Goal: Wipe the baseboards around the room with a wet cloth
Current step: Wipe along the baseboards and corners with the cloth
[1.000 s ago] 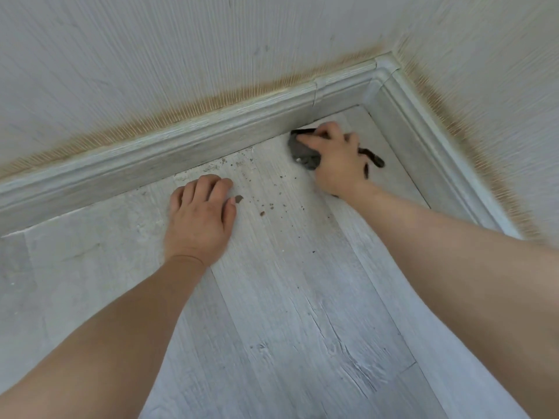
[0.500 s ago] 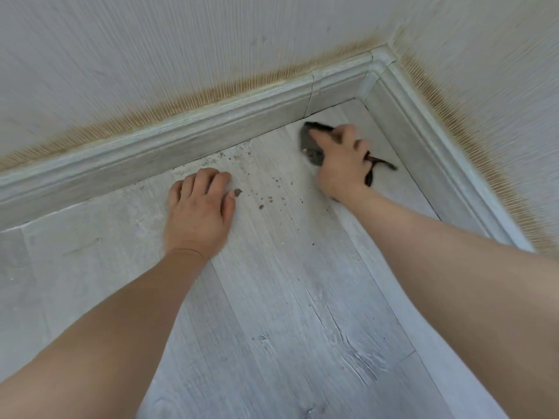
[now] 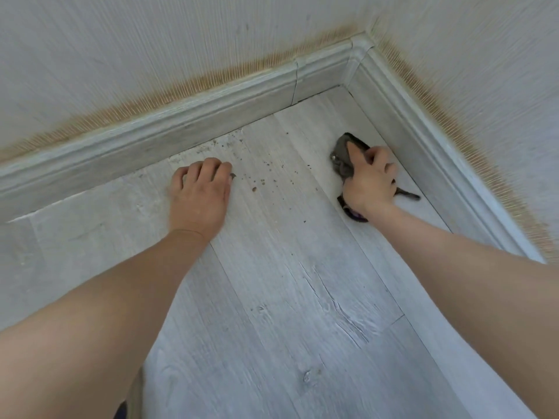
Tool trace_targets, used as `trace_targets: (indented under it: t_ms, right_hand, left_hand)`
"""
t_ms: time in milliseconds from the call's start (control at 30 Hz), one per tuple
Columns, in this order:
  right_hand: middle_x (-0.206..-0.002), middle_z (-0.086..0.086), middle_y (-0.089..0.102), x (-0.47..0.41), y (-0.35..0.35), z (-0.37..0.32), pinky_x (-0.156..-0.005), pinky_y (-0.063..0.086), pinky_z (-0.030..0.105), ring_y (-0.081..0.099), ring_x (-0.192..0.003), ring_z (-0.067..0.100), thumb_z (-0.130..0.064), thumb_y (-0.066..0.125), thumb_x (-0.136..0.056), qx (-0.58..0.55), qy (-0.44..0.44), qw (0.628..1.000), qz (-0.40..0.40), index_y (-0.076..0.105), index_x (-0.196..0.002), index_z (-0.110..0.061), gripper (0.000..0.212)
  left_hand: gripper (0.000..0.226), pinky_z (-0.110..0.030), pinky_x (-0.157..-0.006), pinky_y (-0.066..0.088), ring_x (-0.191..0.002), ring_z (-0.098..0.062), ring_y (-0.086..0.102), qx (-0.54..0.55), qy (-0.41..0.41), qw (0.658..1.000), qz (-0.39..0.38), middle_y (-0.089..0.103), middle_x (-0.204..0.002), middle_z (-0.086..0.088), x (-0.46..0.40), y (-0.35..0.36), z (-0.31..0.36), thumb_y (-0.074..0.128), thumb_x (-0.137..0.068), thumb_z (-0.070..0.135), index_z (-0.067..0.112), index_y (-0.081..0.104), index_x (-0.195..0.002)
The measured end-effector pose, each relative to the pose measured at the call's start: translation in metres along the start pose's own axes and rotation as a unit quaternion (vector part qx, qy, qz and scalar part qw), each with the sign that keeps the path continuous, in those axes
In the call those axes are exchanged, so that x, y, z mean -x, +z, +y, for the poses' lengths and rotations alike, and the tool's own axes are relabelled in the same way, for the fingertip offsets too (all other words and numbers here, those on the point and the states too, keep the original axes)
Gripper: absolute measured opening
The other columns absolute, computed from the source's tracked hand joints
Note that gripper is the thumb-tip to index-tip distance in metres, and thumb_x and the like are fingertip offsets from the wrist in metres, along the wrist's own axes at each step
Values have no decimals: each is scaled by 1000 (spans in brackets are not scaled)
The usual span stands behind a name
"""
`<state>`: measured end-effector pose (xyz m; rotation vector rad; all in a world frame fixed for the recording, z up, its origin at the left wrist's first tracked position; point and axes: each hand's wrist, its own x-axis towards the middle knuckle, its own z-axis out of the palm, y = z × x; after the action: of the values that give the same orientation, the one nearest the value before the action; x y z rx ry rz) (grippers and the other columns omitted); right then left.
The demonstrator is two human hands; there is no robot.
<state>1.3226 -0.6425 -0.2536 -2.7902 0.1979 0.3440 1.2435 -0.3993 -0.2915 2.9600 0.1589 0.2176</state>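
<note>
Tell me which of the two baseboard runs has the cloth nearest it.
The right-hand baseboard, running from the corner down the right side. The right hand holds the dark cloth on the floor beside it; the back-wall baseboard lies farther off.

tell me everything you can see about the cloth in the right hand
The cloth is dark grey, soft and crumpled, bunched up with folds rather than spread flat. The right hand grips it, fingers curled over most of it, so its full shape is hidden. A rounded end pokes out ahead of the fingers, a thin strip trails out behind the hand, and a purplish edge shows under the wrist. It lies on the floor near the corner, close beside the right-side baseboard. Whether it is wet cannot be told.
</note>
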Motion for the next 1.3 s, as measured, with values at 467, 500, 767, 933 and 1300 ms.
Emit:
trace_targets:
  t_ms: [467,500,767,933,1300]
  right_hand:
    - [-147,8,0,37,37,-116,-107,25,43,19,-125,32,-10,44,-89,-118,3,977,-179,-2,-150,-32,80]
    - [-143,8,8,34,34,-115,-106,28,41,23,-121,31,-7,43,-88,-146,-3,975,-171,7,-150,-32,76]
    - [-144,9,13,-16,6,-69,-108,25,38,25,-123,32,-3,45,-90,-131,56,990,-23,22,-147,-30,67]
    - [-144,3,14,-17,32,-92,-103,21,39,22,-122,31,-1,44,-83,-43,-50,997,-38,24,-145,-35,74]
    - [-137,4,25,24,28,-68,-99,32,36,29,-113,28,-2,45,-87,-52,-133,988,-55,31,-144,-32,66]
  left_hand:
    - [27,-40,-103,19,-116,-27,41,32,-67,996,-38,49,-122,-6,15,-41,-12,40,-99,18,13,54,-121]
    - [28,-40,-103,18,-117,-27,40,35,-73,996,-39,48,-123,-6,15,-42,-12,39,-99,18,13,54,-122]
    - [28,-38,-102,19,-116,-25,41,38,-74,996,-37,48,-123,-5,10,-35,-8,39,-100,21,14,55,-122]
    - [27,-35,-100,21,-112,-22,41,54,-76,995,-43,47,-120,-3,13,-29,-14,39,-100,22,15,55,-121]
    - [26,-34,-95,29,-111,-24,44,89,-82,991,-52,47,-121,-6,25,-49,8,43,-98,18,11,54,-121]
